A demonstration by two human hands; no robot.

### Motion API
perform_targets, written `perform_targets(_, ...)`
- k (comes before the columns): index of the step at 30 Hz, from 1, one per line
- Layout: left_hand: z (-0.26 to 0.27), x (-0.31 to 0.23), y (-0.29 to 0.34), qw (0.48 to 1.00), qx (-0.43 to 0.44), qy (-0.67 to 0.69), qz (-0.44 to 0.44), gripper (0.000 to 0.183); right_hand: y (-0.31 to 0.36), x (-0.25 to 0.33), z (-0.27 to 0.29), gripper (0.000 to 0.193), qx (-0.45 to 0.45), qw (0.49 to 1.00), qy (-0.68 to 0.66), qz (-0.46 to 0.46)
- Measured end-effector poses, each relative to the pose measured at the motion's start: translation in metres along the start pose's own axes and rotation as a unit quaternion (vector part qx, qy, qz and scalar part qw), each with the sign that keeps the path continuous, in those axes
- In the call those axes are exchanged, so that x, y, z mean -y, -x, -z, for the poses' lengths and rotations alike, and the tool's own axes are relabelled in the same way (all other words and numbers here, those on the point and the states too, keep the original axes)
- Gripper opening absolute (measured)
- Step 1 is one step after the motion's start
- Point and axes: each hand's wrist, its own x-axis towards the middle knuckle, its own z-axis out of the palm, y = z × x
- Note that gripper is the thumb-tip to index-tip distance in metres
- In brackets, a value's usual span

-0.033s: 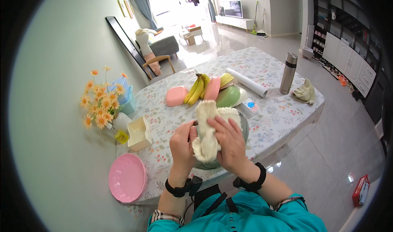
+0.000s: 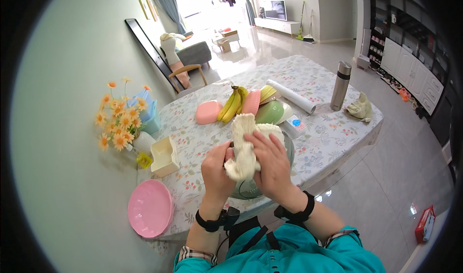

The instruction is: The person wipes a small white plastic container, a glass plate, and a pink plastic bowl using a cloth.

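From where I stand, the cream cloth (image 2: 242,150) is bunched between the two hands, above a round glass piece (image 2: 290,150) (a lid, perhaps) near the table's front edge. The right hand (image 2: 271,164) lays its fingers long and slightly apart across the cloth, likely to spread the pressure; its thumb is mostly hidden. The left hand (image 2: 217,171) curls at the other side, seemingly to steady things, but I can't tell what its fingertips pinch. The pink basin (image 2: 150,209) and cream box (image 2: 165,157) sit leftward, bananas (image 2: 230,107) beyond, perhaps leaving the forearms room.
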Motion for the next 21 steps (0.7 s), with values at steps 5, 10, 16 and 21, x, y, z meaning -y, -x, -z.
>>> perform_targets(5, 0.006, -0.011, 0.005, 0.999, 0.028, 0.011, 0.025, 0.021, -0.048, -0.011, 0.003, 0.023, 0.095, 0.993, -0.022, -0.066)
perform_targets(10, 0.002, -0.017, 0.008, 1.0, 0.019, -0.004, 0.023, 0.041, -0.048, -0.037, 0.006, 0.02, 0.131, 0.967, -0.118, -0.185)
perform_targets(16, 0.009, -0.003, 0.009, 0.99, 0.029, -0.061, 0.122, 0.046, 0.006, -0.027, 0.004, 0.035, 0.053, 0.994, -0.097, -0.02)
perform_targets(21, 0.005, -0.001, 0.008, 0.994, 0.019, -0.062, 0.093, 0.043, 0.044, -0.018, -0.004, 0.032, 0.006, 0.999, -0.046, -0.007)
